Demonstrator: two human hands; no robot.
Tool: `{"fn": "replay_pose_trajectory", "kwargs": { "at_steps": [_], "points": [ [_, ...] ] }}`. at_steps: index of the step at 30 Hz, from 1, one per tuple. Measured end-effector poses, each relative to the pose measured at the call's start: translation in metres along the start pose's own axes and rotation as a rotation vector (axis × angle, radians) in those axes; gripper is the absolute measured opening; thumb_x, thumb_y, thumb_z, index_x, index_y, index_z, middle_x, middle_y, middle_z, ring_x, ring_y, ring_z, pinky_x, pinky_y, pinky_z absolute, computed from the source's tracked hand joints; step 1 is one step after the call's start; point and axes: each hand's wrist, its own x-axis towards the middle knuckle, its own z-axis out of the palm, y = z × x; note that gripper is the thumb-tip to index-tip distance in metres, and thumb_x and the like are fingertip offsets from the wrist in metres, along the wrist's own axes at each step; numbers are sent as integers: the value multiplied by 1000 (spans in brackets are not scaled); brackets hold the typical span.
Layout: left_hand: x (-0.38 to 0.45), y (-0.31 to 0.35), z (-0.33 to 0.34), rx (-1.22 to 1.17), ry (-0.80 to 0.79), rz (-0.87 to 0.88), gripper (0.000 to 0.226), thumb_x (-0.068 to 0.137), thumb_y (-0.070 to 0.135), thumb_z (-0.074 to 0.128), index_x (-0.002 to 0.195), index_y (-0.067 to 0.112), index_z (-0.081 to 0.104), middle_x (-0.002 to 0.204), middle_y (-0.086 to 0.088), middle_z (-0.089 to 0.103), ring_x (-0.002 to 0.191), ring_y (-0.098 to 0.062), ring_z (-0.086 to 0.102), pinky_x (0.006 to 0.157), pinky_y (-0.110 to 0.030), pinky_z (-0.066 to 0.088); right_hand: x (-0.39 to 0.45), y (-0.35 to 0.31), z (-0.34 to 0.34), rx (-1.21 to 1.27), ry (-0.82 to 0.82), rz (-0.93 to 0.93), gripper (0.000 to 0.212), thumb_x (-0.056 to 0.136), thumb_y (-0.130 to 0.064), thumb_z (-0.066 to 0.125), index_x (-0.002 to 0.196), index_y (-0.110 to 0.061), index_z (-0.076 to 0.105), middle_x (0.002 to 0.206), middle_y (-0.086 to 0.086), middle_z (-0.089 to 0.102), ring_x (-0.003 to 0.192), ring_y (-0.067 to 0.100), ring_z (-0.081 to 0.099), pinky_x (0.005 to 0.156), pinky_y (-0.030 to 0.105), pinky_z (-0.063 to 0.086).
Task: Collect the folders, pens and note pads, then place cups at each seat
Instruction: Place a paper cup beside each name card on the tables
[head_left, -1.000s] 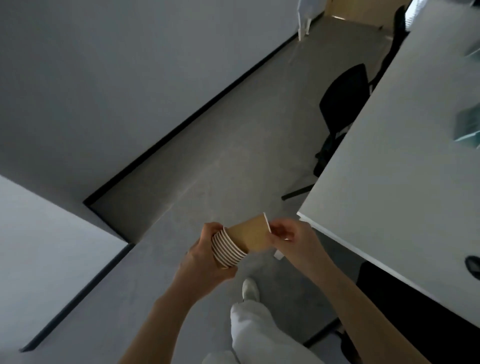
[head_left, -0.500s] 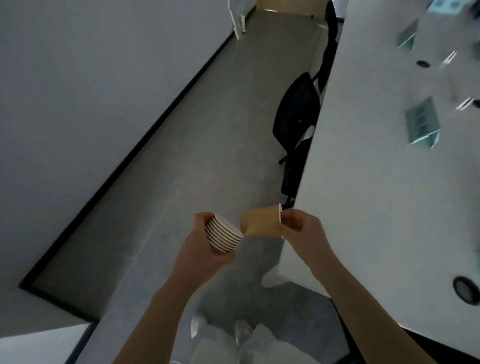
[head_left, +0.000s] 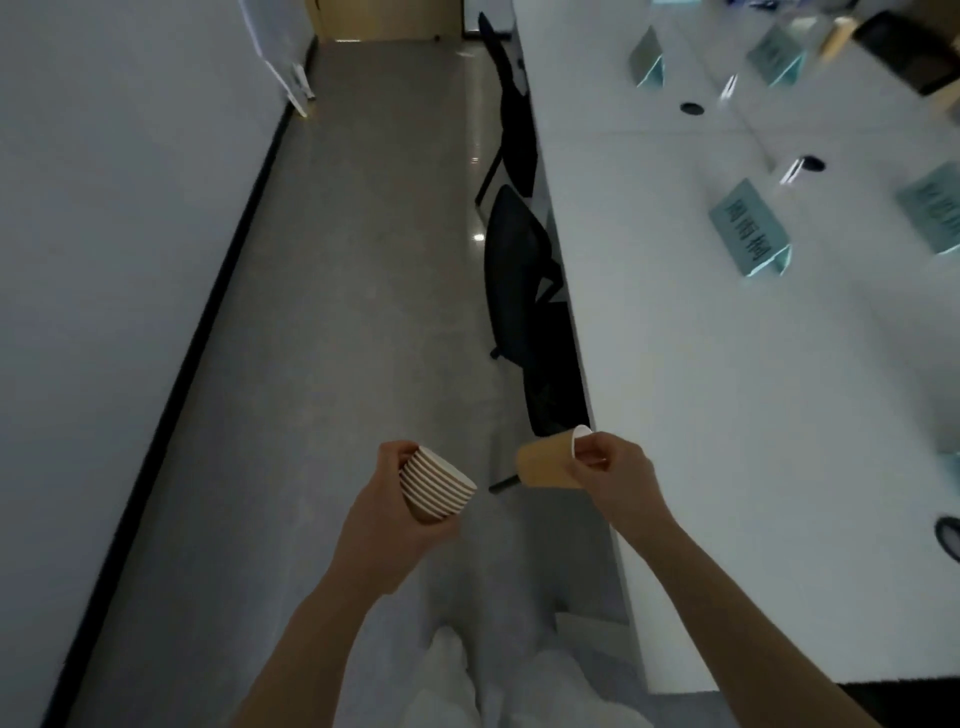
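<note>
My left hand grips a stack of several nested brown paper cups, rims pointing up and right. A single brown paper cup is pinched at its white rim by my right hand; it lies sideways with its base towards the stack. A gap separates the single cup from the stack. Both hands hover over the grey floor, just left of the long white table. No folders, pens or note pads can be made out near the hands.
Two black chairs are pushed in along the table's left edge. Teal name cards and round cable holes sit on the tabletop. A white wall with black skirting runs on the left. My white trouser legs show below.
My right hand has pulled one cup off the stack and moved it to the right. The view has swung along the table's length, bringing the chairs and name cards into sight.
</note>
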Motion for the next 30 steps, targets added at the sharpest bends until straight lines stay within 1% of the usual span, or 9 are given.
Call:
{"fn": "replay_pose_trajectory", "kwargs": {
  "at_steps": [2,5,9,11,13,16,19,24,30],
  "points": [
    [31,8,-7,25,-45,36,70,64,25,84,116,37,39,93,1,62,71,-17,65,54,-35,55,13,-4,0,12,57,39,19,85,-18,66,103,-13,69,89,0,69,88,18,66,80,29,52],
    [70,25,-10,50,-115,74,66,69,22,82,116,33,39,89,-1,61,67,-17,62,50,-27,50,28,-5,-5,33,122,81,15,83,-18,67,98,-15,69,88,1,70,86,18,66,77,30,53],
    [123,46,-3,78,-174,132,65,68,28,84,114,35,39,92,2,61,73,-15,64,55,-31,53,63,-1,-19,52,215,145,14,84,-17,66,97,-13,68,85,-1,68,80,14,63,62,14,43],
    [152,59,4,83,-195,147,66,66,31,85,112,38,38,92,3,61,74,-13,64,55,-30,54,91,1,-30,63,260,169,14,85,-16,65,98,-12,68,84,-1,67,78,14,61,60,12,40],
    [179,72,11,91,-208,164,66,65,31,85,111,40,38,92,6,62,75,-13,64,58,-34,56,124,3,-42,53,292,175,15,86,-15,64,100,-11,67,85,0,65,78,15,59,60,15,40],
    [217,92,23,123,-218,194,65,65,30,85,109,40,38,90,5,62,71,-12,64,55,-34,55,178,10,-60,-11,332,162,15,88,-15,61,101,-8,67,84,2,64,80,19,60,69,21,41],
    [258,116,37,140,-236,219,66,64,29,84,110,43,38,90,8,62,70,-11,64,55,-35,56,239,21,-82,-84,368,180,13,87,-10,60,97,-7,66,90,9,68,85,26,63,73,26,45],
    [310,144,50,145,-248,232,70,64,27,85,114,43,38,95,10,60,78,-9,64,61,-35,58,304,29,-98,-260,332,193,14,88,-11,55,94,-8,67,92,13,67,88,33,62,72,31,45],
    [351,156,59,151,-257,228,73,66,25,86,117,41,36,98,13,58,82,-6,62,62,-23,54,351,45,-93,-381,286,174,12,89,-17,56,94,-9,63,101,14,62,94,35,61,76,36,50]
  ]
}}
